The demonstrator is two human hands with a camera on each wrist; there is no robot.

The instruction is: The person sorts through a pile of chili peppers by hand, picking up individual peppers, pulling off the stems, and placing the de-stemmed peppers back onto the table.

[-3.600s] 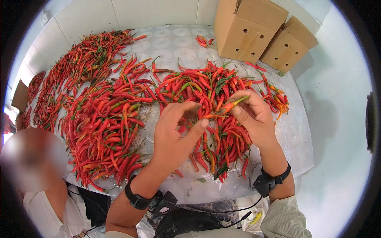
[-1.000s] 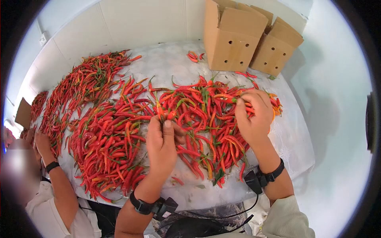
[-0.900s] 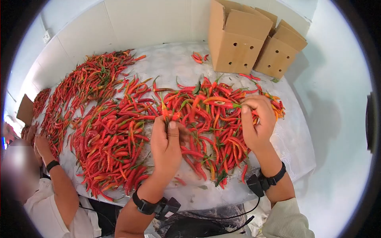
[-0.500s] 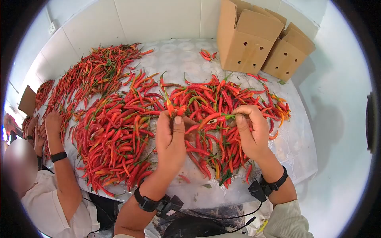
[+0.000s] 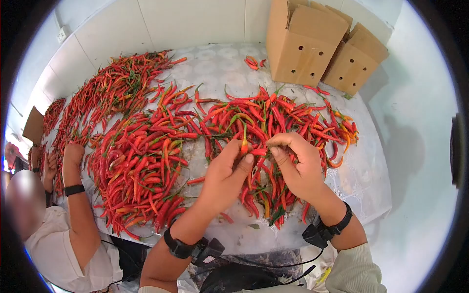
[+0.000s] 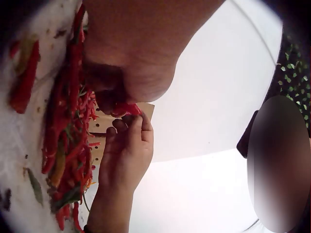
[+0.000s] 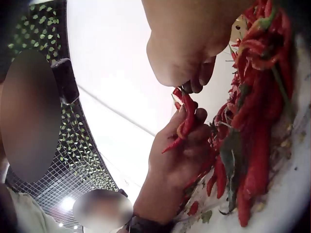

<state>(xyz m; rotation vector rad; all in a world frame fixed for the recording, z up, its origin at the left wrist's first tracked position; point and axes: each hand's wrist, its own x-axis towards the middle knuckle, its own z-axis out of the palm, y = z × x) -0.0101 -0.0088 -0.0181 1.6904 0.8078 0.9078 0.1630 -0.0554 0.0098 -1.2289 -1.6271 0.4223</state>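
My left hand [image 5: 224, 172] holds a few chili peppers, with an orange-red one [image 5: 245, 142] standing upright above the thumb. In the right wrist view, red chili peppers [image 7: 187, 116] stick out of the left hand [image 7: 170, 158], one hanging over its fingers. The right hand [image 5: 302, 165] is close beside it, thumb and forefinger pinching at the stem end of a red chili pepper. In the left wrist view, this red chili [image 6: 128, 109] bridges the two hands, with the right hand [image 6: 127, 153] below. Both hands are above a heap of red chilies [image 5: 278, 115].
A larger chili heap [image 5: 141, 171] lies to the left, another pile [image 5: 112, 88] behind it. Two cardboard boxes [image 5: 308, 49] [image 5: 355, 61] stand at the back right on the covered table [image 5: 215, 61]. Another person's arm [image 5: 78, 210] reaches over the far-left chilies.
My hands have come together; the right hand, which held a chili with a pale split by its stem, has moved left to the left hand. The other person's hand has dropped slightly.
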